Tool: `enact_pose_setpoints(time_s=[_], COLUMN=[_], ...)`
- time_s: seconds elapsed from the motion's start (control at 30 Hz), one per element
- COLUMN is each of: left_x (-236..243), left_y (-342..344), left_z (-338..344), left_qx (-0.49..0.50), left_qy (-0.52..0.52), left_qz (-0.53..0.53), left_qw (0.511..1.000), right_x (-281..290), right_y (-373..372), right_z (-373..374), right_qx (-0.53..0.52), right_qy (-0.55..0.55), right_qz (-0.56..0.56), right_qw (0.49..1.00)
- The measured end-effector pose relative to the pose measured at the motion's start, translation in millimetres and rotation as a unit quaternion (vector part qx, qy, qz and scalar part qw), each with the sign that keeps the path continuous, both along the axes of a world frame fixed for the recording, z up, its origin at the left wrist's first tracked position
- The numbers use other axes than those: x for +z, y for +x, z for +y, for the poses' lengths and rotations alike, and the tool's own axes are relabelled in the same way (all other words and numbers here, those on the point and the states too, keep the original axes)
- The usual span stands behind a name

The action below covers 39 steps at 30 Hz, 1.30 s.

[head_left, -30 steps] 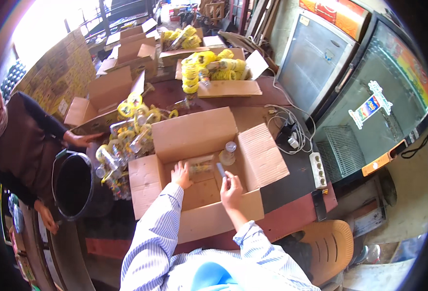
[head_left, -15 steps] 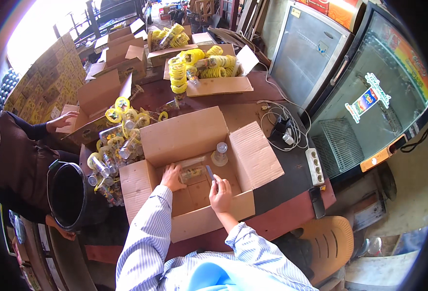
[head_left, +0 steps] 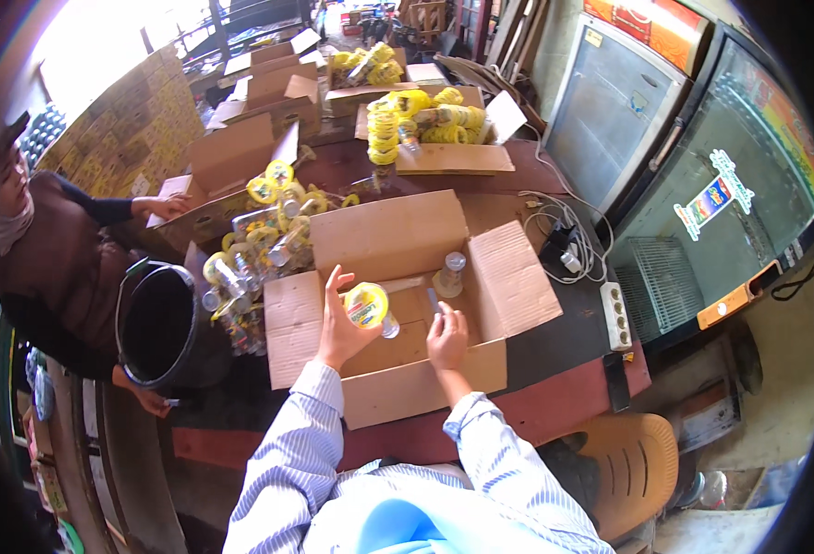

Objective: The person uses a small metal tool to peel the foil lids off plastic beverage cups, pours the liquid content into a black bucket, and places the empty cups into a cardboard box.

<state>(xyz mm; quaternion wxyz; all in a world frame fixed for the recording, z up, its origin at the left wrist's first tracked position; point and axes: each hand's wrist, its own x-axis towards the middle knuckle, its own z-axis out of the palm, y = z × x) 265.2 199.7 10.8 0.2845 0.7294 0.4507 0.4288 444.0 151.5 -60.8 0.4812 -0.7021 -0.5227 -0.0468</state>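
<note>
My left hand point(head_left: 340, 331) is raised over the near left part of an open cardboard box point(head_left: 384, 395). Its fingers are closed round a clear plastic cup point(head_left: 390, 326), whose yellow-rimmed printed end faces up. Over the box's near side, my right hand point(head_left: 447, 340) pinches a slim bluish-grey strip point(head_left: 433, 300); whether it is a blade is unclear. Inside the box, another clear cup point(head_left: 451, 274) stands near the far right corner, and a clear, long piece lies by the far wall, partly hidden by my left hand.
Left of the box lies a heap of yellow-rimmed cups point(head_left: 259, 245). Beside it are a black bucket point(head_left: 156, 323) and a person point(head_left: 60, 263) with one hand at another box. A filled carton point(head_left: 453, 159) stands behind. Cables and a power strip point(head_left: 615, 316) lie right, near glass-door fridges.
My left hand has lifted the cup from the box floor and turned its yellow end upward. My right hand still pinches the strip. The whole view has shifted slightly.
</note>
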Motion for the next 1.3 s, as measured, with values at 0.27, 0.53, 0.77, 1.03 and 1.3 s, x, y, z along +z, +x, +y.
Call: enact_pose_setpoints(time_s=[0.27,0.53,0.77,1.03,1.3], left_x=[49.4,61.7,46.9,47.4,89.2], left_y=[-48.4,-112.6,-169.3,-238.7,-324.4], left_z=[-75.8,-135.7,-156.8,-154.4,-98.5], left_qx=[0.033,0.126,0.076,0.068,0.154], left_qy=[0.146,0.203,0.086,0.019,0.097], left_qz=[-0.262,-0.231,-0.317,-0.278,-0.28], left_qw=[0.954,0.943,0.942,0.958,0.943], right_x=[23.3,26.7,26.5,52.8,55.5], right_y=[-51.8,-200.7,-261.4,-324.0,-322.1], right_z=[-10.4,-33.5,-38.4,-36.6,-37.4], right_qx=[0.013,0.271,0.36,0.312,0.269], right_qy=[0.015,-0.125,-0.134,-0.074,-0.048], right_qz=[0.223,0.875,0.837,0.845,0.803], right_qw=[0.975,0.382,0.39,0.428,0.53])
